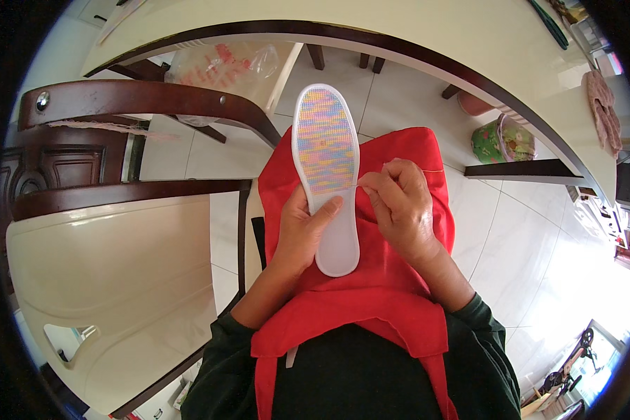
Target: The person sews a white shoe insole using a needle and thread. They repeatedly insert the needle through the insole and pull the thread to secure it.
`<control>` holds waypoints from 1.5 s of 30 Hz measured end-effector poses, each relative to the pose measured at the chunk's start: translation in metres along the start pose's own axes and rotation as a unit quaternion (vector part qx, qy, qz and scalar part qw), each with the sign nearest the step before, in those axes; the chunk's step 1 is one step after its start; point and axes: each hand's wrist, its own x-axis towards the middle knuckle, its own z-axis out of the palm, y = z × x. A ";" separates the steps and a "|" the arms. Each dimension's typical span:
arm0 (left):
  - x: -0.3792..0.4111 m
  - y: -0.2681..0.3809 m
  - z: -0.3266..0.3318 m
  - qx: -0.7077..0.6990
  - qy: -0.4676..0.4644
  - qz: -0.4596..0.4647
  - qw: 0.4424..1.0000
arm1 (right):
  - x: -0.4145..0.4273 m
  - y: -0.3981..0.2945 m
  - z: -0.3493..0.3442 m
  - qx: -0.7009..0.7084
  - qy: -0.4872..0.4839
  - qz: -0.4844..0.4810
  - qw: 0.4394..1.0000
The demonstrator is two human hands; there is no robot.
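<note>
A shoe insole (325, 157) is held upright before me above my lap. Stitch-like rows of yellow, pink, blue and purple cover its upper part; the lower part is plain white. My left hand (304, 226) grips it from the left side, thumb across the plain front and the other fingers hidden behind. Close to the insole's right edge, my right hand (401, 205) pinches thumb and forefinger together. A thin light line, a needle or thread, shows between those fingertips and the edge; it is too fine to tell which. Under both hands lies a red apron (399, 268).
A pale table (357, 18) with a dark edge curves ahead; its drawer (283, 79) is pulled out, with a plastic bag (220, 68) there. To my left stands a chair (115, 294) with a dark wooden frame. A green patterned bin (491, 139) is on the tiled floor.
</note>
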 end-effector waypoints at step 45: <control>0.007 -0.008 -0.001 0.065 0.034 0.017 0.997 | 0.002 0.008 0.002 0.024 -0.060 -0.017 0.998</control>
